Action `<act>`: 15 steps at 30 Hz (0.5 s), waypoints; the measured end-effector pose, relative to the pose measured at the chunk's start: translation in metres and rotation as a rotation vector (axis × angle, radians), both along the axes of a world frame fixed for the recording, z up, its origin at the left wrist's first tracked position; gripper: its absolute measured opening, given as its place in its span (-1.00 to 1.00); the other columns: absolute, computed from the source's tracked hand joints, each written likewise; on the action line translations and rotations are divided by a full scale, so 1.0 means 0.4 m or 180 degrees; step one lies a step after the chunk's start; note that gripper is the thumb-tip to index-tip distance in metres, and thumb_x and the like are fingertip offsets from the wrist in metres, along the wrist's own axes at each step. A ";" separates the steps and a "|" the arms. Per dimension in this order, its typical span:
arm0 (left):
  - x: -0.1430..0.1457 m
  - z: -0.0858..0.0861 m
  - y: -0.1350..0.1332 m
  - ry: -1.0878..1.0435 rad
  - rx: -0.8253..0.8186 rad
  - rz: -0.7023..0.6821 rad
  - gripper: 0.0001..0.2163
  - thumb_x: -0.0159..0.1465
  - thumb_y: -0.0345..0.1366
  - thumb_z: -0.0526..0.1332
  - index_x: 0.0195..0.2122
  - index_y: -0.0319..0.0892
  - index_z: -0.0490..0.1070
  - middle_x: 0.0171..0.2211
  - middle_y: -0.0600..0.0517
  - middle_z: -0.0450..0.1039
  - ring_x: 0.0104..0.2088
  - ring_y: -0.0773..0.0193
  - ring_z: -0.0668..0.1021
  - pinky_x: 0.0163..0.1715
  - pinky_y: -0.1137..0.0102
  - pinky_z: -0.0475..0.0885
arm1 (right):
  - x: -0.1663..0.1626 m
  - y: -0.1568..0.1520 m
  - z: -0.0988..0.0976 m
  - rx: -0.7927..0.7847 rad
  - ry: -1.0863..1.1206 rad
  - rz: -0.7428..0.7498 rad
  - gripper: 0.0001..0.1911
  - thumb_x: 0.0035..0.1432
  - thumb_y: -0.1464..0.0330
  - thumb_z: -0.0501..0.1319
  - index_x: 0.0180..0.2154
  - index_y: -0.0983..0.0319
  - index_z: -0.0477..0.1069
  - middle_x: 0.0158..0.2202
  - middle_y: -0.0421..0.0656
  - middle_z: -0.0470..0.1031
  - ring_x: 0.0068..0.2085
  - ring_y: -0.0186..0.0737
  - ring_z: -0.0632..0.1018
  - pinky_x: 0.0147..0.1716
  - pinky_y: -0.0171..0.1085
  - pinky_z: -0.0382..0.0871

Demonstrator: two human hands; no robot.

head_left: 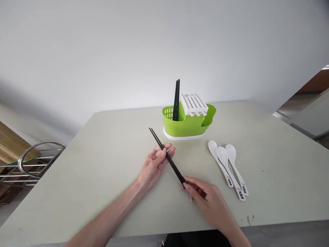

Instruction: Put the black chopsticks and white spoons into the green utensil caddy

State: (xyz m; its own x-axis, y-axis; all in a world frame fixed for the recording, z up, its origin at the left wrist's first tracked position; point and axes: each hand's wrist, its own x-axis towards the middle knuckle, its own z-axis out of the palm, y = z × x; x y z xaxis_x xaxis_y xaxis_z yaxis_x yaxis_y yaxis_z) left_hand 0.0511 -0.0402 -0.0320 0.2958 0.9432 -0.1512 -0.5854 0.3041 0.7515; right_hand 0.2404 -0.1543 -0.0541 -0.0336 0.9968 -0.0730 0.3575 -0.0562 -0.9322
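A pair of black chopsticks lies slanted just above the pale green table, held by both hands. My left hand pinches them near the middle with thumb and fingers. My right hand grips their near end with closed fingers. Behind them stands a green cutlery holder on a white base. It has a white slotted insert, and two more black chopsticks stand upright in its left compartment.
Three white soup spoons lie side by side to the right of my hands. A metal wire rack stands off the table's left edge. A white wall rises behind the table.
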 end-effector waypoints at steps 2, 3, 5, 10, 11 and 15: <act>0.000 0.000 -0.001 0.0007 0.0024 -0.0014 -0.80 0.26 -0.35 0.48 -0.17 -0.23 0.52 0.11 -0.12 0.62 0.13 0.07 0.64 0.41 0.10 0.29 | 0.001 0.000 -0.003 0.0041 0.0005 -0.0033 -0.50 0.42 0.00 0.13 0.08 0.17 0.61 -0.21 -0.12 0.70 -0.40 -0.25 0.55 -0.35 -0.33 0.47; -0.001 0.000 -0.002 0.0007 0.0031 -0.0018 -0.81 0.26 -0.35 0.48 -0.18 -0.22 0.51 0.10 -0.12 0.62 0.12 0.08 0.65 0.41 0.10 0.30 | 0.001 -0.001 -0.004 0.0068 0.0004 -0.0042 -0.50 0.43 0.00 0.13 0.08 0.17 0.61 -0.21 -0.12 0.70 -0.40 -0.25 0.55 -0.35 -0.33 0.47; -0.002 0.001 -0.002 0.0015 0.0049 -0.0034 -0.81 0.25 -0.35 0.48 -0.19 -0.21 0.50 0.09 -0.12 0.63 0.10 0.08 0.66 0.40 0.09 0.31 | 0.001 -0.002 -0.006 0.0128 0.0012 -0.0065 -0.50 0.43 0.00 0.12 0.08 0.17 0.62 -0.23 -0.11 0.69 -0.41 -0.24 0.55 -0.37 -0.32 0.47; -0.005 0.006 -0.006 0.0031 0.0044 -0.0067 -0.77 0.20 -0.34 0.52 -0.22 -0.20 0.50 0.06 -0.10 0.64 0.05 0.07 0.68 0.38 0.05 0.32 | -0.003 -0.005 -0.009 0.0204 0.0093 -0.0095 -0.50 0.43 0.00 0.13 0.07 0.18 0.63 -0.33 -0.12 0.63 -0.38 -0.20 0.53 -0.36 -0.30 0.45; -0.004 0.008 -0.007 0.0032 0.0032 -0.0067 -0.76 0.19 -0.34 0.53 -0.23 -0.19 0.49 0.06 -0.10 0.65 0.04 0.07 0.69 0.37 0.04 0.33 | -0.003 -0.005 -0.010 0.0216 0.0110 -0.0091 -0.50 0.43 0.01 0.13 0.07 0.18 0.63 -0.34 -0.13 0.61 -0.38 -0.20 0.53 -0.35 -0.30 0.44; -0.001 0.010 -0.010 0.0073 0.0065 -0.0112 -0.76 0.20 -0.33 0.52 -0.24 -0.19 0.47 0.06 -0.09 0.64 0.04 0.06 0.69 0.33 0.02 0.37 | -0.002 -0.004 -0.014 0.0218 0.0165 -0.0071 -0.51 0.44 0.02 0.14 0.09 0.18 0.62 -0.32 -0.13 0.60 -0.39 -0.22 0.51 -0.36 -0.30 0.42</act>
State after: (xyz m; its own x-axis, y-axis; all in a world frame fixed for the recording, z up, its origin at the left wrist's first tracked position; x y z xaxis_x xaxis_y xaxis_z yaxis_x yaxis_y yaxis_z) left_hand 0.0506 -0.0443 -0.0280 0.3256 0.9352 -0.1393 -0.5571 0.3088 0.7709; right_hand 0.2395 -0.1560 -0.0597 -0.0133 0.9999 -0.0032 0.3080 0.0010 -0.9514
